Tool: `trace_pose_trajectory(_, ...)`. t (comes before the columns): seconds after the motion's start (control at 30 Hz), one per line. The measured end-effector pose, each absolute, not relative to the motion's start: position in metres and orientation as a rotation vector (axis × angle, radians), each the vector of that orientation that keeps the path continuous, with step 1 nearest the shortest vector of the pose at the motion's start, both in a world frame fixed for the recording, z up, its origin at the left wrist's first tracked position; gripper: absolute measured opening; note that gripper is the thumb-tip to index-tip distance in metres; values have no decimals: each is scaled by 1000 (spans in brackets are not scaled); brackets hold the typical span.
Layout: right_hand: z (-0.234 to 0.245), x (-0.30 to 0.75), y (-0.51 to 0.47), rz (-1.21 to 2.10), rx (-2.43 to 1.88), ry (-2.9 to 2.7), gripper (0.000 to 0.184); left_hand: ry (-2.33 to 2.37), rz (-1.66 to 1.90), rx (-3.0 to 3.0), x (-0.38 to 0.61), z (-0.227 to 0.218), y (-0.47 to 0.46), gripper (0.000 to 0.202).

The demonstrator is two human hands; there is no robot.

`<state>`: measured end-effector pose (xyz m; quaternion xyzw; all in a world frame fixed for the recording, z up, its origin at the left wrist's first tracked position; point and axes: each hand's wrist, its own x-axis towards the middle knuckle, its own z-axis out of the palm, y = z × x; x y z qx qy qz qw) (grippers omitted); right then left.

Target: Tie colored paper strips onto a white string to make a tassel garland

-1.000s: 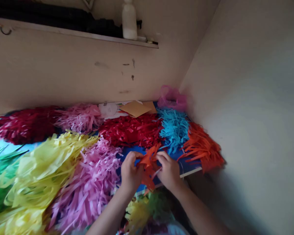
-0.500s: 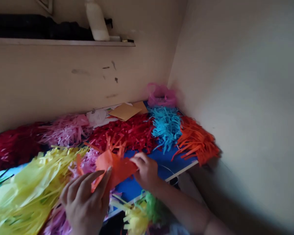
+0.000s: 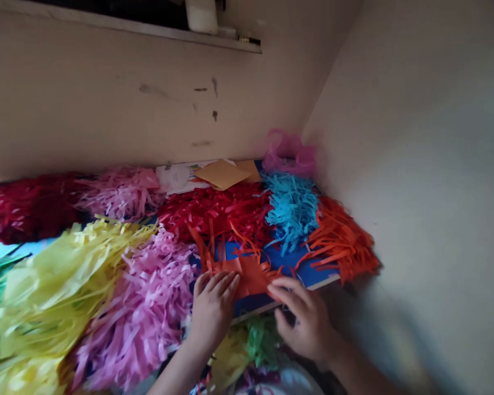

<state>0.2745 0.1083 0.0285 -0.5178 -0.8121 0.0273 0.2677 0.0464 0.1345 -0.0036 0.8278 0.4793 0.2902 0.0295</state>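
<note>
1. The left hand (image 3: pixel 213 310) lay open, its fingers extended and close together, with their tips on the lower edge of an orange fringed tissue-paper sheet (image 3: pixel 247 274). It showed no clear grip.
2. The right hand (image 3: pixel 302 321) was open wider, its fingers spread, with their tips at the sheet's lower right edge. I could not tell whether they pressed it.
3. The sheet lay between the hands on a blue flat board (image 3: pixel 290 263), its strips pointing away from them.
4. Beyond the hands lay a red shredded-paper heap (image 3: pixel 214 211) and a turquoise shredded-paper heap (image 3: pixel 292 211).
5. Right of the right hand, an orange shredded-paper heap (image 3: pixel 341 241) covered the board's corner.
6. Left of the left hand lay a pink fringed-paper bunch (image 3: pixel 135 307), touching the board, and a pale yellow fringed-paper bunch (image 3: pixel 66 285) farther off.
7. Below the hands, past the board's edge, hung a green-and-yellow paper bunch (image 3: pixel 263 343).
</note>
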Motion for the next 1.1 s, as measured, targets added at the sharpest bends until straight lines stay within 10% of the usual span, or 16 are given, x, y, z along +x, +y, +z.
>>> trace_pose_trajectory(0.57,-4,259,150,-147,-1243,-2210,29,1769,896,2670,10,39,93,53)
trace_pose_trajectory(0.97,13,311,147,21,-1767,-2220,50,1353,754,2677,48,-23,133,43)
trace_pose_trajectory(1.1,42,331,122,265,-1420,-2103,26,1322,717,2657,37,-24,129,35)
